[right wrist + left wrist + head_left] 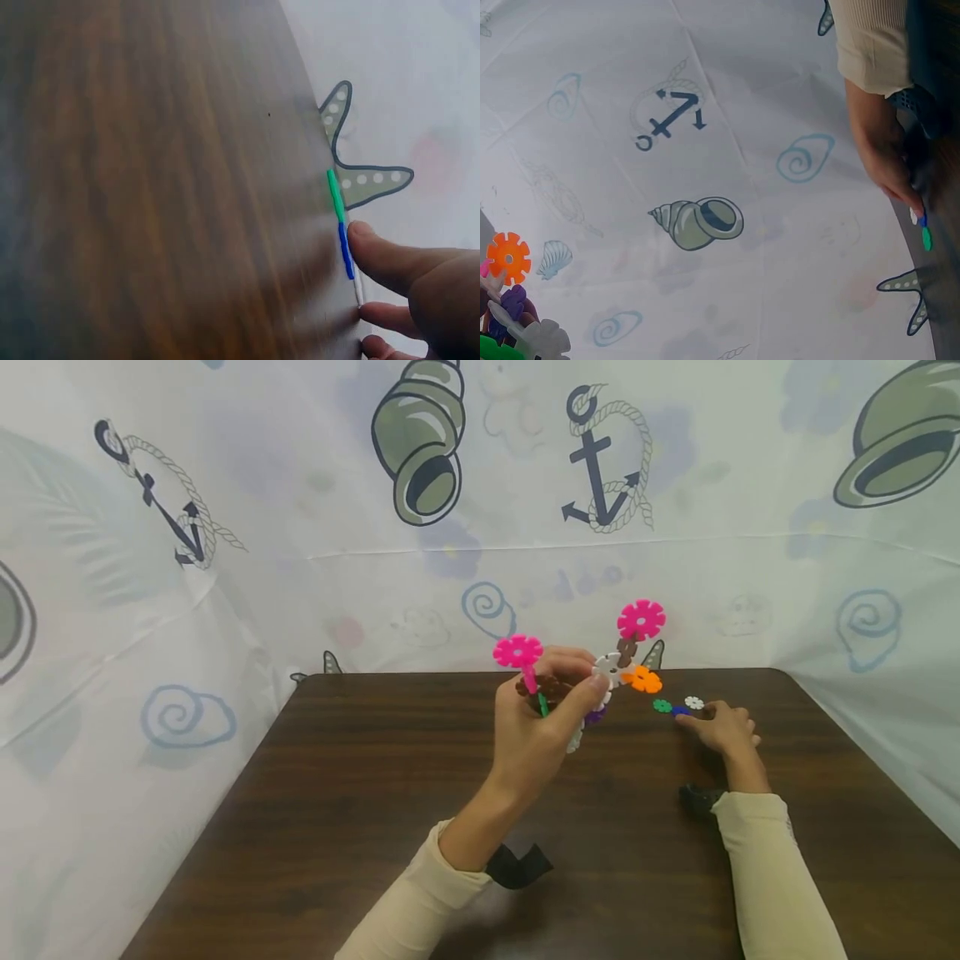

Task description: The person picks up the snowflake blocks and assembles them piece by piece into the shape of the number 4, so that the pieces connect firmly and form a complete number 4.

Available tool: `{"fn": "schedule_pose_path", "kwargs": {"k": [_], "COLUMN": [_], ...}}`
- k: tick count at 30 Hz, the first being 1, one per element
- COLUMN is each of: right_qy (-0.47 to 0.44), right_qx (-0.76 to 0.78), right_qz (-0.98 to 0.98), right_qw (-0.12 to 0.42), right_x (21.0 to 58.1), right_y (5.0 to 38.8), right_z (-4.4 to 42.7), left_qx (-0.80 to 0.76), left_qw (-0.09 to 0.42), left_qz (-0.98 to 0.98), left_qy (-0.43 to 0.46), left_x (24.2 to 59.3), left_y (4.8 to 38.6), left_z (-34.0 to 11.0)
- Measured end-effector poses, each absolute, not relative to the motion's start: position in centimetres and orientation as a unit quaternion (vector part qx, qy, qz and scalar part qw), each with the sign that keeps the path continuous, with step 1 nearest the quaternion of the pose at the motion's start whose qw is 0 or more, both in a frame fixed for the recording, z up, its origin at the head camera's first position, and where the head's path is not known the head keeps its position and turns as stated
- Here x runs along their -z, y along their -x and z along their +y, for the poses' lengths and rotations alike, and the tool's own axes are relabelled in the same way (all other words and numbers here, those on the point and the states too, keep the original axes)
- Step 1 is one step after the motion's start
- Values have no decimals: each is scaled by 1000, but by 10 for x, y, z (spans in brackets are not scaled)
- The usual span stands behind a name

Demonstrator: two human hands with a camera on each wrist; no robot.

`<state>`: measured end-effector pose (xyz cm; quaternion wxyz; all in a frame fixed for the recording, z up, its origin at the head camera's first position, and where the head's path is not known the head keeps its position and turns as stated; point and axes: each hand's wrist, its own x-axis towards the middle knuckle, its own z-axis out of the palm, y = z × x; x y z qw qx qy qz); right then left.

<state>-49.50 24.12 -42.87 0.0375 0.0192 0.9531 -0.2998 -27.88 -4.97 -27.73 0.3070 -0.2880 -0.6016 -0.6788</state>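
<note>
My left hand [543, 714], raised over the middle of the table, grips a cluster of interlocking snowflake discs. Pink discs [641, 620] stick up from it on brown ones; orange [642, 678], white, purple and green discs show around the fingers. At the left wrist view's lower left corner, part of the cluster appears, with its orange disc [508, 259]. At the table's far right, my right hand [727, 728] pinches a small group of joined discs: green [662, 705], blue [346, 251] and white [694, 702]. Its thumb meets the blue disc, its forefinger the white.
The dark wooden table [337, 827] has rounded far corners. A pale cloth [337, 610] printed with shells and anchors hangs behind it and along its sides. Black straps [517, 867] show at both wrists, beside the cream sleeves [772, 868].
</note>
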Motion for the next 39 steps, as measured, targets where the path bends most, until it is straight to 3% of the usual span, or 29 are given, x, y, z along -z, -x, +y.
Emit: {"fn": "schedule_pose_path", "kwargs": {"k": [39], "right_qy": [-28], "right_qx": [344], "right_qz": [938], "right_qw": [28], "right_x": [427], "right_y": [499], "right_z": [222], "left_qx": [671], "left_qw": [302], "left_qz": [-626], "left_qy": [257], "left_x": [281], "left_y": [286], "left_z": [-49]}}
